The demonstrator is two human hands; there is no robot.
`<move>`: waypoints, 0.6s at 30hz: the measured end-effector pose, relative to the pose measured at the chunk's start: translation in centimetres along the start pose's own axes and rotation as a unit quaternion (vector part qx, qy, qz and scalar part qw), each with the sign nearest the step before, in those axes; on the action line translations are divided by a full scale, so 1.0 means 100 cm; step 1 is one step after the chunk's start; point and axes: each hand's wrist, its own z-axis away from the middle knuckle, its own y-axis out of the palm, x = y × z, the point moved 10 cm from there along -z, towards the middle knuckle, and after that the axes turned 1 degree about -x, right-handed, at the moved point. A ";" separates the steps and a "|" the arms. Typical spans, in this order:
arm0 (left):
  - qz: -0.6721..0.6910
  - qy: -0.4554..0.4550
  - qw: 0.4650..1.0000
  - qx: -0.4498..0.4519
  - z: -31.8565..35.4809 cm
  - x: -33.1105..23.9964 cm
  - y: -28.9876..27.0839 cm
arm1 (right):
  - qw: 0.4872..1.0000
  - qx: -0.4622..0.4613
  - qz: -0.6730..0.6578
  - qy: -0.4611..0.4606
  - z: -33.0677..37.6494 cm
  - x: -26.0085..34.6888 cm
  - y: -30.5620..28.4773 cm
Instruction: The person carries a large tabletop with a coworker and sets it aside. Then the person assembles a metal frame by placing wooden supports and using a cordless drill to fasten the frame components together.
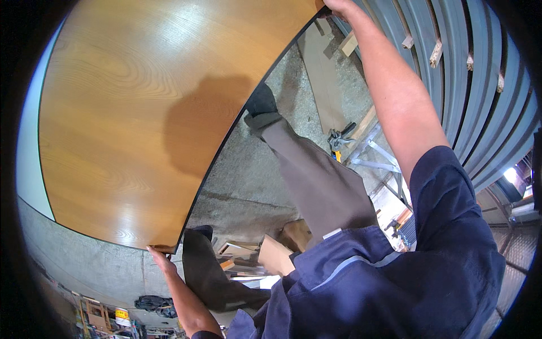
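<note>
Head view: both hands grip the panel (pixel 141 113) (wood-grain, dark-edged) — left hand (pixel 160 257) at its near corner, right hand (pixel 333 5) at the far corner; long edge runs away over the concrete floor (pixel 254 181).

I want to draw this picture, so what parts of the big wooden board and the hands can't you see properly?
- Head view: the right hand at the wooden board's upper corner is cut off by the picture's top edge.
- The left hand's fingertips are hidden behind the board's lower corner.
- The floor beneath the board is covered by it.
- The clutter by the lower left rim is too small and bent to make out.
</note>
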 end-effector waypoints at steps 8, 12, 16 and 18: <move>0.023 -0.058 0.998 -0.013 -0.013 0.026 -0.018 | 0.998 0.031 -0.042 0.029 -0.007 -0.007 0.009; 0.025 -0.044 0.999 0.014 -0.005 0.006 0.005 | 0.999 0.021 -0.022 0.033 -0.003 -0.013 -0.006; 0.065 -0.044 0.997 0.026 -0.017 0.019 -0.006 | 0.998 0.029 0.051 0.040 0.007 -0.005 -0.001; 0.064 -0.064 0.996 0.017 -0.019 0.026 -0.011 | 0.989 0.024 0.144 0.034 0.006 0.005 -0.004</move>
